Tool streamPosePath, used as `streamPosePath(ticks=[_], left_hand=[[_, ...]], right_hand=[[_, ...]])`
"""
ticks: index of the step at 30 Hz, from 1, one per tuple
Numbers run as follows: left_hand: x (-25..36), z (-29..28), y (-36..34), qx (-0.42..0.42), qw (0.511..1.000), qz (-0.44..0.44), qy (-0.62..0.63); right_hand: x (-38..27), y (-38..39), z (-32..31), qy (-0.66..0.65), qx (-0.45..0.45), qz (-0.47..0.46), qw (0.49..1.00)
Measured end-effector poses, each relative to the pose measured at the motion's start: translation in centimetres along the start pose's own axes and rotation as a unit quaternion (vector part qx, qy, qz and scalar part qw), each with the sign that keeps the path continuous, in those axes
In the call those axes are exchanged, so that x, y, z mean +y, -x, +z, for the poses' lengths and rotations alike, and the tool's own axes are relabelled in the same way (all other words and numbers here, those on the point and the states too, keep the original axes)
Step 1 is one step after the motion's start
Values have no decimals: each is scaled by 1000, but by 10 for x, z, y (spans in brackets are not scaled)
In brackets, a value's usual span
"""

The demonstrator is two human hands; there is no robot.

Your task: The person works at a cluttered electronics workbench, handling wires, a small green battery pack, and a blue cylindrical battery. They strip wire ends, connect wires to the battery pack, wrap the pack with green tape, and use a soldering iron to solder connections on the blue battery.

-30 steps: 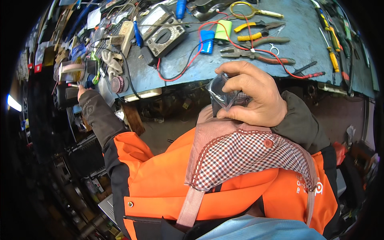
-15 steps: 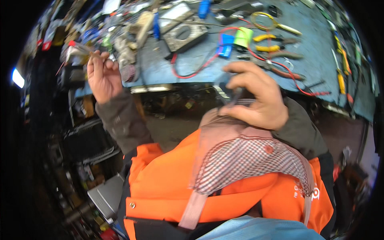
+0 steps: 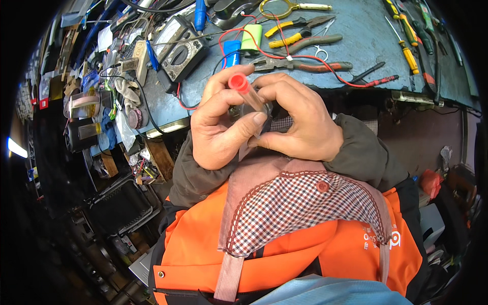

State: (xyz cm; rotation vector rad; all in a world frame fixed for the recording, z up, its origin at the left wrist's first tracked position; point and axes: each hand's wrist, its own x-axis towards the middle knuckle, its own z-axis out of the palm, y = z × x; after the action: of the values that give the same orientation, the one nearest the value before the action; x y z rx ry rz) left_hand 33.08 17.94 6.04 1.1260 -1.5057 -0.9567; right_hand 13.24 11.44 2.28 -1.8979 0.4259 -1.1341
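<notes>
My left hand point(image 3: 216, 122) is closed around a slim clear tube with a red end point(image 3: 246, 90), its thumb pressed along the side. The red end points up and toward the bench, while the lower end is tucked between my hands. Close against it, my right hand point(image 3: 305, 117) has its fingers and thumb curled around a small dark object point(image 3: 267, 113), mostly hidden by the fingers and the tube. Both hands are in front of my chest, just off the bench's near edge. Whether the tube touches the dark object cannot be made out.
On the blue bench point(image 3: 203, 91) lie an analog multimeter point(image 3: 182, 53) with red and black leads, blue and green battery packs point(image 3: 251, 38), pliers point(image 3: 310, 65), a magnifying glass point(image 3: 277, 7) and screwdrivers point(image 3: 406, 53). Clutter piles at the left, including a round tin point(image 3: 136, 118).
My left hand has come in from the far left with the tube and now meets my right hand. My right hand still holds the dark object. The view has shifted, so the bench items appear farther left.
</notes>
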Motion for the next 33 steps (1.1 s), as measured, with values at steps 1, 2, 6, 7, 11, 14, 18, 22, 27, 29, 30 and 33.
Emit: streamPosePath(ticks=[1,2,6,7,11,14,18,22,27,29,30,33], left_hand=[[0,-1,0,-11,1000,3,-26],[-1,-3,-2,-17,998,29,-59],[1,-1,-1,-30,999,5,-39],[4,-1,-3,-38,998,3,-43],[9,-1,-4,-54,997,6,-63],[8,2,-2,-57,992,42,-108],[11,14,-1,-41,981,67,-177],[14,18,-4,-38,968,88,-233],[24,21,-7,-41,959,114,-255],[24,22,-8,-41,955,135,-262],[24,22,-9,-40,952,146,-265],[22,24,-9,-33,956,144,-253]], right_hand=[[0,2,-1,9,4,0,1000],[0,3,-3,18,6,-2,1000],[-4,6,-7,32,19,-7,999],[-4,6,-8,40,22,-15,999],[-4,10,-10,63,29,-25,997],[-2,10,-10,83,28,-32,996],[-1,9,-9,108,43,-42,992],[-4,9,-8,99,64,-54,992],[-7,8,-8,90,101,-101,986],[-6,8,-10,124,87,-106,983],[-6,8,-12,147,76,-107,980],[-16,8,-17,166,66,-81,981]])
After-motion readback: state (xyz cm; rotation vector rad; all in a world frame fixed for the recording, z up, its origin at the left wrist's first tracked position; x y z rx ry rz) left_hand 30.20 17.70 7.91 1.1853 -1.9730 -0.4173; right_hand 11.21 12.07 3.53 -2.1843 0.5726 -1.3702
